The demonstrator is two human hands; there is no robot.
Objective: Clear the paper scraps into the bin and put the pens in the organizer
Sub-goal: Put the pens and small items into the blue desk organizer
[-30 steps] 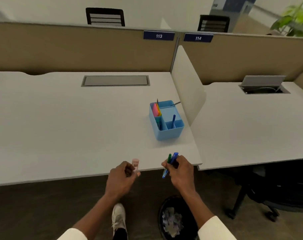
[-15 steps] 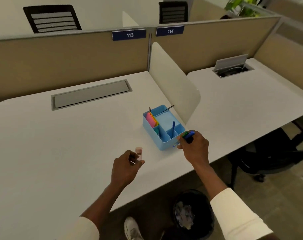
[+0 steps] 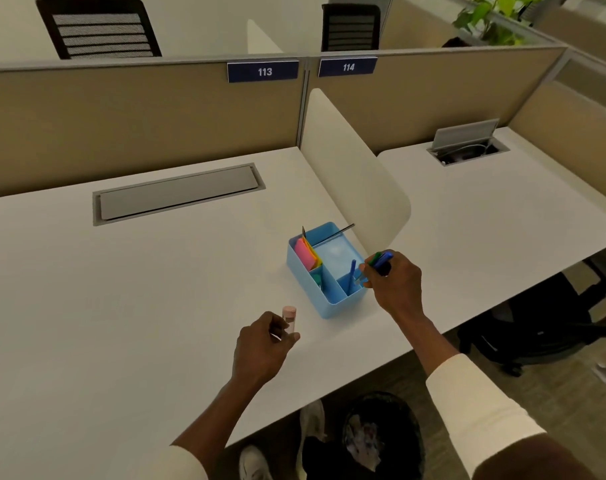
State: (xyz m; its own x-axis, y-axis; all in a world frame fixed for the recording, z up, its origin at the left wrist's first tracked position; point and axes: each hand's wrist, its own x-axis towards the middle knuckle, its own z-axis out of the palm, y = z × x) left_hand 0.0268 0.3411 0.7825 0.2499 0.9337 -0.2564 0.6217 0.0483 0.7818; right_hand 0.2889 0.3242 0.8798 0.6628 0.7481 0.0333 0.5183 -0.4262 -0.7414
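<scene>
A light blue organizer [image 3: 332, 304] stands on the white desk [image 3: 121, 306] beside the cream divider. Pink and yellow notes fill its left compartment and one blue pen [image 3: 352, 270] stands in its front right compartment. My right hand [image 3: 395, 284] grips a green and a blue pen [image 3: 381, 259], their tips pointing down over that front right compartment. My left hand [image 3: 263, 348] rests on the desk in front of the organizer, holding a small pink-capped tube [image 3: 289, 320] upright. A black bin [image 3: 384, 441] with paper scraps inside sits on the floor under the desk edge.
The cream divider [image 3: 357, 174] rises just behind the organizer. A grey cable flap [image 3: 176, 194] lies at the back of the desk. A black office chair [image 3: 537, 330] stands under the neighbouring desk at the right. My shoe [image 3: 253, 462] is next to the bin.
My right hand carried the two pens from the desk's front edge up to the organizer's front right compartment. My left hand moved forward onto the desk with the tube. The view swung left.
</scene>
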